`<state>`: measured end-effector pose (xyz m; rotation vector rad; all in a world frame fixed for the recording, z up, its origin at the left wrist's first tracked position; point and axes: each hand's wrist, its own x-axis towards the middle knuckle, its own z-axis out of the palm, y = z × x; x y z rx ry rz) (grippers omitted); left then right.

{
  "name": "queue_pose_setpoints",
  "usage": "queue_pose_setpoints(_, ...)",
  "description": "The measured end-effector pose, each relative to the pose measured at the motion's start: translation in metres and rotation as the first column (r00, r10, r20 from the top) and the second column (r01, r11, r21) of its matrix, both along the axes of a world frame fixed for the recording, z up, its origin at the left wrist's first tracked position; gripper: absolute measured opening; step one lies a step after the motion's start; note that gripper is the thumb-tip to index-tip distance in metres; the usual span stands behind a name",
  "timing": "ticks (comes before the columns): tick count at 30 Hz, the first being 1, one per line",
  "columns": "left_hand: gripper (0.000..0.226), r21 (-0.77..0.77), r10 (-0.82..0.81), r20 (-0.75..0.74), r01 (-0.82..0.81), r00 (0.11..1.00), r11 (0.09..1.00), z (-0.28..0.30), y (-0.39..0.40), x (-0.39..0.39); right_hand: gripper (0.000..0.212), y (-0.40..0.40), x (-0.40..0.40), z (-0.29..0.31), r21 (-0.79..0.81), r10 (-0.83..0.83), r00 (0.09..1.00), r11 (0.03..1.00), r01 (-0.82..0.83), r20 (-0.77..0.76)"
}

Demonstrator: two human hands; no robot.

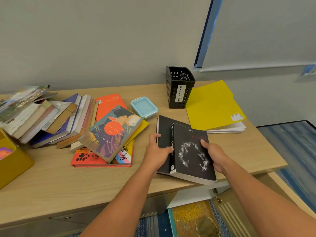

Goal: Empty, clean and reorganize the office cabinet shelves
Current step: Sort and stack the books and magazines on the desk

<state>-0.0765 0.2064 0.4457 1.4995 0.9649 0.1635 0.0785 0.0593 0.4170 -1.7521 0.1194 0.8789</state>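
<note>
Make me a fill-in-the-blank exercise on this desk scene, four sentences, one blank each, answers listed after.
1. The label on the black perforated holder reads ____.
2. The folder lying right of that holder is ____ in colour.
3. The left hand and right hand hold a stack of ____ black books.
4. The small lidded container between the orange book and the holder is light ____.

Missing words: MAGAZINE; yellow; two; blue

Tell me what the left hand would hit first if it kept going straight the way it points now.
Probably the light blue container: the left hand, gripping the lower black book, points up the tabletop toward it, though depth is hard to judge.
</note>
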Motion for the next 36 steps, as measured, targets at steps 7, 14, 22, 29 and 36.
queue_pose_setpoints(7, 0.040, -0.089, 0.145, 0.056, -0.139, 0.988, 0.986, 0.004, -0.003, -0.009, 0.039, -0.012, 0.001, -0.007, 0.058, 0.006, 0.998, 0.998, -0.002, -0.069)
queue_pose_setpoints(14, 0.049, 0.579, -0.093, -0.155, 0.167, 0.984, 0.798, 0.054, -0.014, 0.003, 0.039, -0.013, -0.001, -0.011, 0.103, -0.026, 0.999, 0.994, 0.030, -0.038)
queue_pose_setpoints(22, 0.081, 0.517, -0.192, -0.374, 0.376, 0.907, 0.769, 0.010, -0.051, 0.022, 0.034, -0.051, 0.008, 0.012, 0.237, -0.161, 0.982, 0.954, 0.181, -0.102)
queue_pose_setpoints(29, 0.066, 0.501, -0.246, -0.553, 0.554, 0.796, 0.665, -0.013, -0.059, 0.020, 0.027, -0.070, 0.015, 0.039, 0.397, -0.283, 0.955, 0.870, 0.293, -0.086)
queue_pose_setpoints(36, 0.043, 0.506, 0.016, -0.019, -0.004, 1.000, 0.862, 0.004, 0.007, -0.015, 0.038, -0.019, 0.000, 0.044, 0.364, -0.156, 0.983, 0.914, 0.179, -0.092)
